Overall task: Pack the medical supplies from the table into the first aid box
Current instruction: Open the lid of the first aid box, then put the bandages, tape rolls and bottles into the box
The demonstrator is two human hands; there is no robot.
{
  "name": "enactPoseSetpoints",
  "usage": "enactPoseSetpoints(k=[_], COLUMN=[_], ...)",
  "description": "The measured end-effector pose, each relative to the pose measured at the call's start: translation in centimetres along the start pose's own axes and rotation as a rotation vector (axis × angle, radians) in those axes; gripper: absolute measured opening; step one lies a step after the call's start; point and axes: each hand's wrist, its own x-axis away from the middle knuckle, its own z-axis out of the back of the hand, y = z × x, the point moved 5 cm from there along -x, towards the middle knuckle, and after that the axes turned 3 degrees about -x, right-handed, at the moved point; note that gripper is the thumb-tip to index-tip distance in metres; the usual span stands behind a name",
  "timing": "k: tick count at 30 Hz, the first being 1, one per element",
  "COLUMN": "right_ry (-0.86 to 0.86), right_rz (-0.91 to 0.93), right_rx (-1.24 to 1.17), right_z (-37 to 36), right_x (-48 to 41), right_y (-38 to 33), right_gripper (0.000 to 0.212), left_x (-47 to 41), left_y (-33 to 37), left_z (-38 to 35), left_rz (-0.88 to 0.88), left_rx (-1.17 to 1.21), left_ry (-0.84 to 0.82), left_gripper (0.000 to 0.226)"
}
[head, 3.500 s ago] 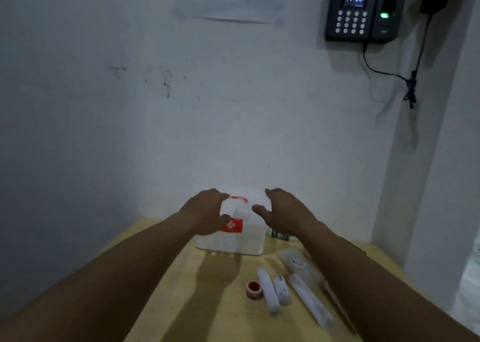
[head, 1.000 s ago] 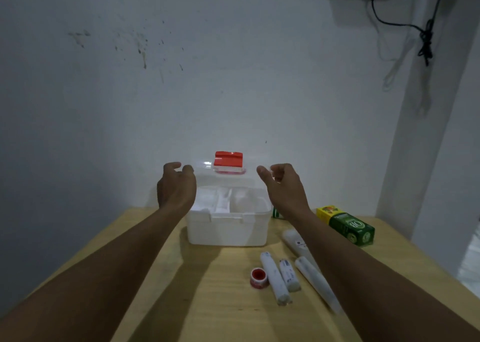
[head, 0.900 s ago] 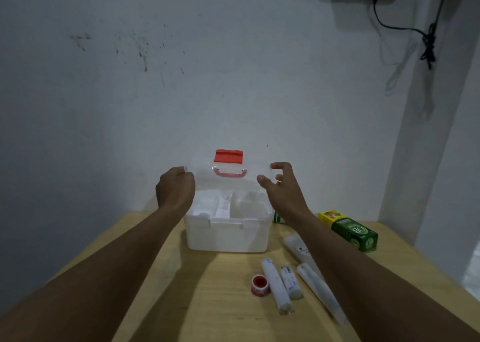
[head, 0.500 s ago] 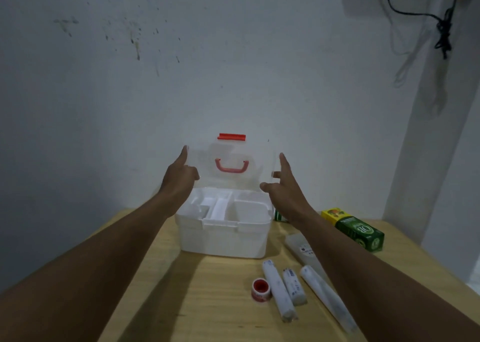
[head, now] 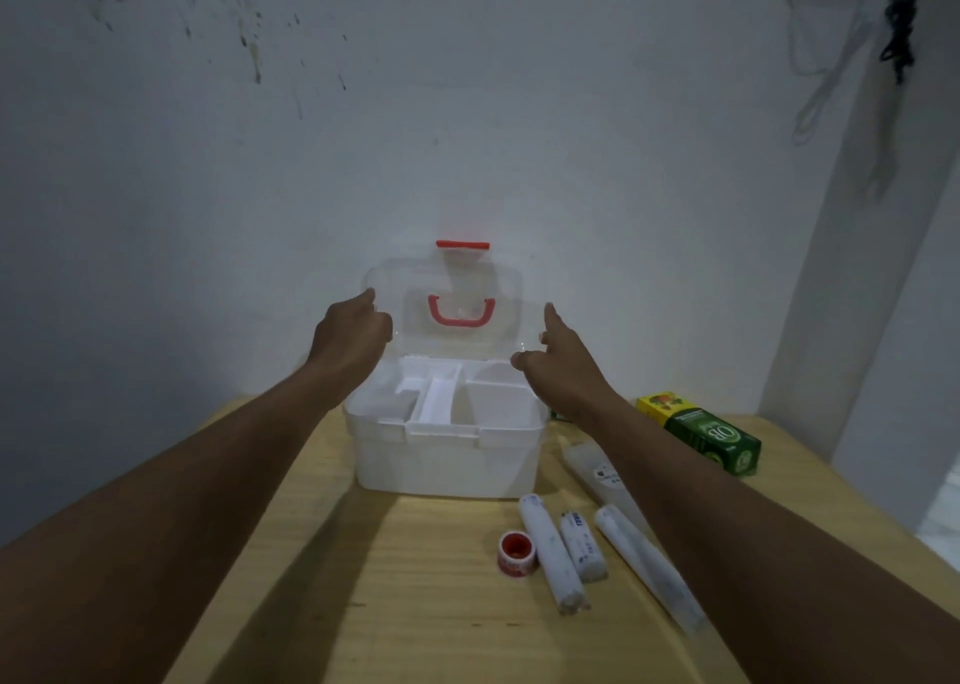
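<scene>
The white first aid box point(head: 447, 462) stands open on the wooden table, its clear lid point(head: 447, 275) with a red handle leaning upright against the wall. An inner tray with compartments shows inside. My left hand point(head: 350, 337) touches the lid's left edge. My right hand point(head: 558, 358) is at the lid's right edge with fingers spread. In front of the box lie a red tape roll point(head: 516, 553), three white bandage rolls point(head: 553, 553) and a clear packet point(head: 597, 467). A green box point(head: 709, 439) sits to the right.
The table point(head: 415, 605) is pushed against a white wall. A wall corner and a pillar stand at the right, with a black cable point(head: 896, 33) hanging above. The table's right edge runs past the green box.
The lid has swung from shut to fully upright against the wall. Both hands followed it up along its sides. The view has tilted down.
</scene>
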Motion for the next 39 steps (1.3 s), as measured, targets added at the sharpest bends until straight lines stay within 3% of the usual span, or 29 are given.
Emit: enactPoseSetpoints(k=[3,15,18,21,27,31,36,39], right_ry=[-0.009,-0.044,-0.051,-0.038,0.007,0.032,0.065,0.019], right_rz=[-0.032,-0.063,-0.068,-0.057,-0.078,-0.177,-0.338,-0.465], right_rx=[0.036,0.09,0.088,0.124,0.349,0.548,0.817,0.879], right_z=[0.0,-0.4,-0.2,0.8,4.7,7.9,11.4,12.5], right_x=[-0.1,0.2,0.5,0.8,2.0,3.2,5.2,5.7], right_y=[0.2,0.5,0.6,0.8,2.8,5.8,9.5,11.7], right_gripper=[0.081,0.081,0.077,0.068,0.056,0.059,0.044,0.054], left_x=[0.1,0.5,1.7,5.4,9.1,9.1,9.2,9.2], left_y=[0.1,-1.1,-1.5,-1.8,-3.6,-3.8,-3.7,-3.6], left_z=[0.1,-0.4,-0.7,-1.3,-3.3,-3.4,-3.4,-3.5], left_rz=[-0.037,0.002,-0.047,-0.229,-0.431,-0.452,-0.473,-0.476], left_rx=[-0.103,-0.049,-0.206,-0.452,-0.826,-0.85,-0.837,-0.816], left_ry=[0.003,-0.136,-0.108,-0.03,-0.038,-0.018,-0.014,-0.01], left_gripper=[0.049,0.064,0.06,0.065,0.084,0.08,0.08,0.082])
